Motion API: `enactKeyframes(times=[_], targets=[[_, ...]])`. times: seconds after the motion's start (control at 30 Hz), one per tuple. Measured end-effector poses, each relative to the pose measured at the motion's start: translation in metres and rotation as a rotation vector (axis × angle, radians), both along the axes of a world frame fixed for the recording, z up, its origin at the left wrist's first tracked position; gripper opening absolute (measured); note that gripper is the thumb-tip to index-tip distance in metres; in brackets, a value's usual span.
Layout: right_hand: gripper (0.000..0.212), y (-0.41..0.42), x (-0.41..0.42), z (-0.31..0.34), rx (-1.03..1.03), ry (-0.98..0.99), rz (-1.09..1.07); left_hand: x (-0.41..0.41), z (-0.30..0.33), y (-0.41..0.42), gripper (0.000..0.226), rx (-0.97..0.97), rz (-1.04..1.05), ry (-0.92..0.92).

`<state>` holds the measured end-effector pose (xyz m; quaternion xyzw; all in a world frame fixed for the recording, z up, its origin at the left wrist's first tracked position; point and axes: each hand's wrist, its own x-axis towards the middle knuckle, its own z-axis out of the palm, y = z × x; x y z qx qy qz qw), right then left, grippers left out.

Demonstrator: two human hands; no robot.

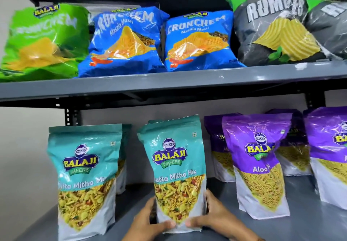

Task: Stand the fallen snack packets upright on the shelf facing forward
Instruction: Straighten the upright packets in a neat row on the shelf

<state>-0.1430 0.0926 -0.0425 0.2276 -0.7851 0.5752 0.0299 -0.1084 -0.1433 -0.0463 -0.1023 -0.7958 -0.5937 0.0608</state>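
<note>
A teal Khatta Mitha Mix packet [175, 173] is shown upright and facing forward on the lower shelf [216, 203], held at its base by both hands. A second teal packet [84, 180] stands to its left, well apart; a purple Aloo Sev packet [261, 167] stands to its right, near but not touching.

Risk, as judged: the held packet leans slightly and is gripped only low down, so it may be tipped backward or sideways if released before its gusset is seated flat; the purple neighbour could be knocked if it is shifted right.

The left hand [144, 222] is wrapped round the lower left edge, thumb across the front. The right hand [212, 216] is clasped on the lower right edge, fingers [211, 196] raised along the side.
</note>
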Motion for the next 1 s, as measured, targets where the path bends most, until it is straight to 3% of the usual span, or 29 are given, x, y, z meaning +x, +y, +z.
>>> enactKeyframes(times=[0.2,0.27,0.33,0.4,0.47,0.53,0.6,0.7,0.87,1.0], targets=[[0.129,0.0,0.007,0.007,0.037,0.062,-0.055,0.021,0.006,0.01,0.118,-0.043,0.089,0.087],[0.136,-0.001,0.015,0.015,-0.046,0.17,-0.194,0.031,0.009,0.01,0.105,-0.005,0.251,0.211],[0.122,-0.008,0.025,0.021,-0.08,0.39,-0.398,0.042,0.014,-0.002,0.072,0.064,0.43,0.395],[0.095,-0.023,0.043,0.028,-0.095,0.668,-0.517,0.053,0.021,-0.029,0.056,0.127,0.596,0.537],[0.076,-0.05,0.065,0.037,-0.117,0.888,-0.454,0.063,0.028,-0.064,0.061,0.147,0.733,0.637],[0.068,-0.083,0.084,0.041,-0.083,0.975,-0.283,0.067,0.03,-0.097,0.081,0.143,0.843,0.628],[0.072,-0.121,0.094,0.039,-0.006,0.904,-0.125,0.067,0.028,-0.131,0.106,0.101,0.899,0.517],[0.086,-0.174,0.08,0.027,0.097,0.631,-0.039,0.063,0.02,-0.168,0.137,-0.004,0.737,0.238],[0.102,-0.226,0.027,0.013,0.072,0.053,0.016,0.054,0.007,-0.196,0.129,-0.068,0.417,0.132],[0.089,-0.243,0.014,0.007,-0.014,-0.12,0.11,0.046,0.009,-0.207,0.119,0.005,0.309,0.097]])
